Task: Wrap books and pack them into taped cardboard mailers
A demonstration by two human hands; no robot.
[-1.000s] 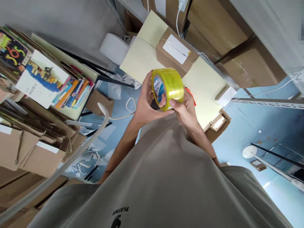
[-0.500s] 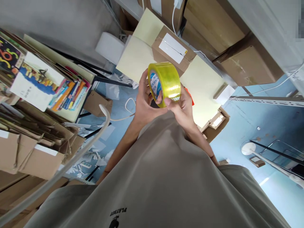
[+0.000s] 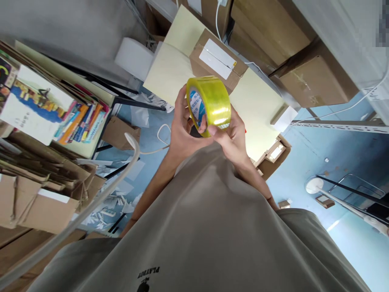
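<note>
Landmark is the labelled cardboard box (image 3: 215, 61) on the cream tabletop (image 3: 258, 105).

Far left of the box and lower, we see a stack of colourful books (image 3: 79, 121), with flattened cardboard (image 3: 45, 170) piled below them. A white foam roll (image 3: 132, 56) sits left of the box, at about its height. A white cable (image 3: 161, 140) loops over the blue floor, below and left of the box.

The left hand (image 3: 182, 129) is below the box, slightly left. Its fingers are curled shut round the tape roll (image 3: 209, 103), and its fingertips touch the side face with the blue-and-white core label.

The tape roll is yellow and clear, held on edge in the air just below the box, between both hands and above the person's grey shirt (image 3: 212, 227).

The right hand (image 3: 232, 136) is below the box, slightly right. It is closed on the roll from the other side, with the thumb pressed on the outer tape surface near its lower edge. Its other fingers are behind the roll and mostly hidden.

A small open carton (image 3: 275, 154) lies below and right of the box. Large brown cartons (image 3: 316, 81) stand to the box's right.
</note>
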